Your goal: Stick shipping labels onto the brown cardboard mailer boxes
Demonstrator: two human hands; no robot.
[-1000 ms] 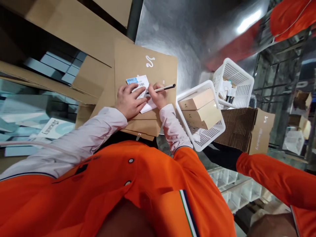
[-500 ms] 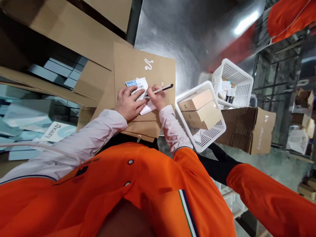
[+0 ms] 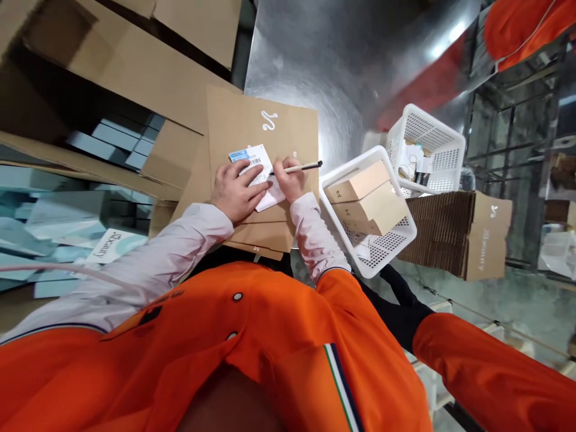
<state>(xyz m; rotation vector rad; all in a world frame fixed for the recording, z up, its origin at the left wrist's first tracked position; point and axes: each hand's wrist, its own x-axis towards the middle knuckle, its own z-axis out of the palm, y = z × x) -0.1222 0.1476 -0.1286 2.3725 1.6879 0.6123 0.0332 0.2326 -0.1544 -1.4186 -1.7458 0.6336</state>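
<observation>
The left hand [image 3: 237, 191] lies open and palm down, its fingers a little spread, across the left part of a white paper slip [image 3: 264, 157] with a blue band and a barcode. The right hand [image 3: 290, 180] is closed around a pen [image 3: 302, 167], whose dark end points right and whose other end meets the slip. The slip lies on flattened cardboard [image 3: 288, 129] printed with a white squiggle, beside the bare metal of the counter [image 3: 306, 60].

Just right of the cardboard, a white basket [image 3: 408, 235] holds tan boxes [image 3: 380, 207]; a second white basket [image 3: 456, 165], with small mixed items inside, is at its far right side. Right of the first basket are stacked corrugated sheets [image 3: 434, 234]. An orange sleeve [image 3: 477, 354] with a black glove [image 3: 400, 312] reaches in from the near right. On the left, pale blue boxes [image 3: 114, 137] sit within an open carton [image 3: 148, 66].
</observation>
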